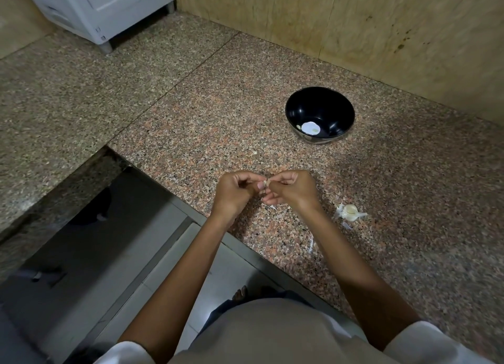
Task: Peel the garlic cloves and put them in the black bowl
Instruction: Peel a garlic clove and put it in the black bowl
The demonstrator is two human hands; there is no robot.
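- Speckled pink-grey granite tabletop [245,104] carries everything, with a pale wooden wall panel [381,23] behind it.
- Round black bowl [297,110] stands well beyond the hands, to the right. Something pale lies at its bottom, but I cannot tell what.
- Left-hand grip [237,192] and right-hand grip [291,190] meet above the near edge, the fingertips of both pinching one clove.
- Pale garlic cluster with papery skin [350,212] lies on the tabletop beside the right wrist.
- Small garlic clove [266,185] is mostly hidden. It is probably best to steady it with one hand, lift the skin at the tip with a thumbnail and strip it lengthwise without crushing.
- Thin white skin scraps [311,245] lie near the edge; keep new ones out of the bowl.
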